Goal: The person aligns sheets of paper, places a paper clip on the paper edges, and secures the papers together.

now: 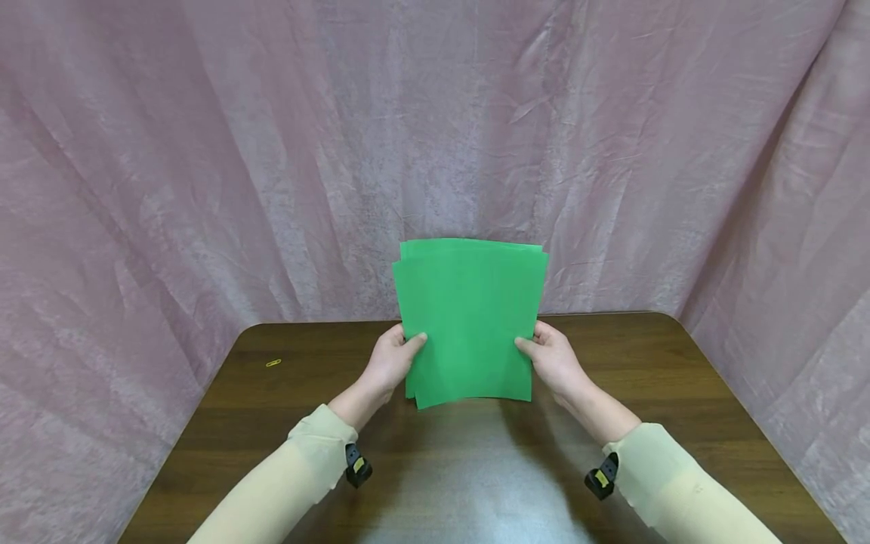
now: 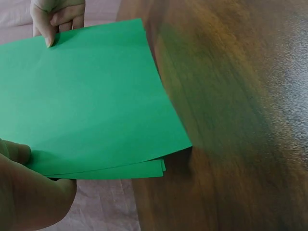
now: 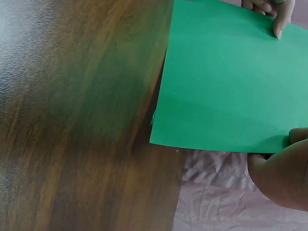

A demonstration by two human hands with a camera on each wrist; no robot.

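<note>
Several green paper sheets (image 1: pixel 470 321) are held upright above the table, their edges fanned slightly out of line at the top and lower left. My left hand (image 1: pixel 394 357) pinches the left edge of the sheets, thumb in front and fingers behind. On the opposite edge my right hand (image 1: pixel 553 359) pinches them the same way. In the left wrist view, offset layers of the green sheets (image 2: pixel 91 101) show along the near edge. The right wrist view shows the front green sheet (image 3: pixel 226 86) nearly flat, with both thumbs on it.
A yellow paper clip (image 1: pixel 273 363) lies on the brown wooden table (image 1: pixel 680 393), toward its far left. Pink curtains (image 1: pixel 435 151) hang behind the table and along its sides. Each sleeve cuff has a small black device (image 1: pixel 358 466) on it.
</note>
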